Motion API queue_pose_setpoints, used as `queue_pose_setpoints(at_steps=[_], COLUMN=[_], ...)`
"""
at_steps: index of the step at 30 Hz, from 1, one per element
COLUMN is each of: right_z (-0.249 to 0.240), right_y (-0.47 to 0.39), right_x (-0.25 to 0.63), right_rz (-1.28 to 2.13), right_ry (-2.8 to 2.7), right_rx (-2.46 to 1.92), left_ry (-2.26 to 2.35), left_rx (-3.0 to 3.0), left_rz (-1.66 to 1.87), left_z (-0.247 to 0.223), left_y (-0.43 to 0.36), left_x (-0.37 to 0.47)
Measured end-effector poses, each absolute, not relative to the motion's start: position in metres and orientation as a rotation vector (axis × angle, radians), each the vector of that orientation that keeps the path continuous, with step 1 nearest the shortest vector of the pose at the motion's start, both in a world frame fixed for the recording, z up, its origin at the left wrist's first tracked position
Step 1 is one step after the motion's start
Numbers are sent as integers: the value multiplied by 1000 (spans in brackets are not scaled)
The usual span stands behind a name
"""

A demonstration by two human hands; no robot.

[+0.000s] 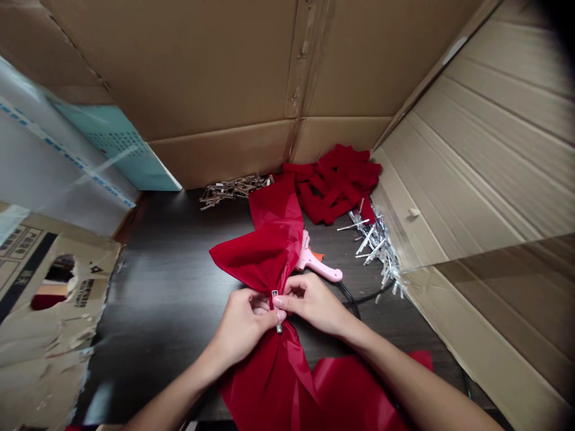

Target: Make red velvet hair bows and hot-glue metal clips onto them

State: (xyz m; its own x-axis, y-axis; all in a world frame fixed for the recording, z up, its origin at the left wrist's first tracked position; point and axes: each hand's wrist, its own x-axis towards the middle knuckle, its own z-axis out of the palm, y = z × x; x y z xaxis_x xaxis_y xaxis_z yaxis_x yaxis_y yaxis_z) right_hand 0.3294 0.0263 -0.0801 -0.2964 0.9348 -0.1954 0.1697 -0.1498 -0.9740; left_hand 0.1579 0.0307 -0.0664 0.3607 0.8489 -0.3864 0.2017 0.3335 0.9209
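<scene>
At the middle of a dark wood-grain table (153,257): one wide red velvet cloth with a glossy underside (251,254), gathered to a narrow waist, its ends fanned away from and toward the wearer.

Item, left hand (242,323): closed in a pinch on the gathered waist, thumb over the lower part of a slim silver metal clip (279,328).

Item, right hand (317,299): narrow, thumb and fingers closed about the clip's upper part. Whether the clip's prongs gripped every fold could not be told.

Handling, as judged: the waist wanted firm, even pressure, pleats stacked flat, the clip centred along the gather; the left pinch was best held until the clip bit, lest the folds spring open or the velvet crease askew.

Adjacent: one pink glue gun (326,270) just beside the cloth, better kept off it; a heap of red velvet strips (341,179); bronze-toned clips (233,190); loose silver clips (384,245).
</scene>
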Motion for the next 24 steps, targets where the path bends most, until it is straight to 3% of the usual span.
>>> queue_pose_setpoints(at_steps=[24], right_z=[-75], right_y=[25], right_x=[328], right_rz=[1537], right_ry=[-1369], right_rx=[-1319], left_ry=[1118], left_rx=[1177], left_rz=[659], left_z=[-60], left_y=[29], left_x=[160])
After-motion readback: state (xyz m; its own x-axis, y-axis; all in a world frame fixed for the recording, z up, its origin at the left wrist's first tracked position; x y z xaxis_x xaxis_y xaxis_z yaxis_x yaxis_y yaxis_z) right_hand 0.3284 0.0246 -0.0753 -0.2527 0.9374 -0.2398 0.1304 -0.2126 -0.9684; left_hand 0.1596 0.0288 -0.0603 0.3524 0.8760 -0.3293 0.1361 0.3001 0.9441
